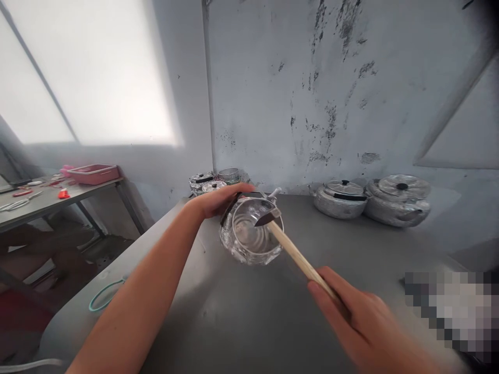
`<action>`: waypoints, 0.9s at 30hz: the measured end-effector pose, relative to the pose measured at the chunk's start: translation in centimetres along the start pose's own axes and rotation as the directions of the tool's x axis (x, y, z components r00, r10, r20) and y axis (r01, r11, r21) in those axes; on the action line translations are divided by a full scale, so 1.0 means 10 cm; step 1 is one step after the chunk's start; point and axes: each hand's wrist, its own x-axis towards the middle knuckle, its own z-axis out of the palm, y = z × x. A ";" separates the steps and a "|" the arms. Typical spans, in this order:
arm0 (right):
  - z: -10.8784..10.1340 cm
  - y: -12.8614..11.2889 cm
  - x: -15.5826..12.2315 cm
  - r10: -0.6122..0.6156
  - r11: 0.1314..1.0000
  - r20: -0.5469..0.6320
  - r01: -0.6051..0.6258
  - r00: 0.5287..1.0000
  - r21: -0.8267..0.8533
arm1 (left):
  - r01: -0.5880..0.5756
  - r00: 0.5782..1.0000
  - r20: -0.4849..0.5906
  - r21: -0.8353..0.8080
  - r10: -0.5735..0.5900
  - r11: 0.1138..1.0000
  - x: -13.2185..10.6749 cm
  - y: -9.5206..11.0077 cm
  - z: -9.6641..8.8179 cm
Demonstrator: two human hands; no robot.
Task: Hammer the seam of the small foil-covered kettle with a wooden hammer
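From the head camera, a person's two bare hands work above a grey table (241, 317). The left hand (220, 201) reaches in from the lower left and grasps a shiny metal vessel (228, 240) by its upper left side, beside a black handle (231, 208); the fingertips are partly hidden, so their exact hold cannot be told. The vessel is near the middle of the scene, tilted so that its round open mouth faces the viewer, and its outside looks crinkled and glossy. A short pale spout (275, 192) sticks up at its far side. The right hand (351, 311), at the lower right, has its fingers closed around the wooden handle of a hammer (300, 259). The hammer's head lies across the vessel's mouth near the rim; whether it touches the metal cannot be told. Farther back on the right stand two lidded metal pots side by side, a smaller one (339, 203) and a larger one (393, 205). More metal pots (199, 182) cluster behind the left hand. A teal loop (92, 302) lies beside the left forearm. On another table (47, 204) at left are a pink basin (95, 175) and scissors (21, 202). Dark patches mark the pale wall (257, 93) behind.
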 end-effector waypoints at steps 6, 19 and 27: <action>0.15 0.10 0.06 0.085 0.996 0.124 -0.079 0.989 -0.050 | -0.010 0.987 -0.139 0.412 0.074 0.911 -0.09 0.16 0.00; 0.14 0.08 0.08 0.103 0.991 0.148 -0.088 0.984 -0.099 | -0.011 1.000 0.030 0.554 -0.007 0.832 -0.17 0.34 0.16; 0.20 -0.06 0.11 0.126 0.977 0.218 -0.159 0.968 0.140 | -0.098 0.995 0.066 0.530 0.075 0.842 -0.05 0.35 0.41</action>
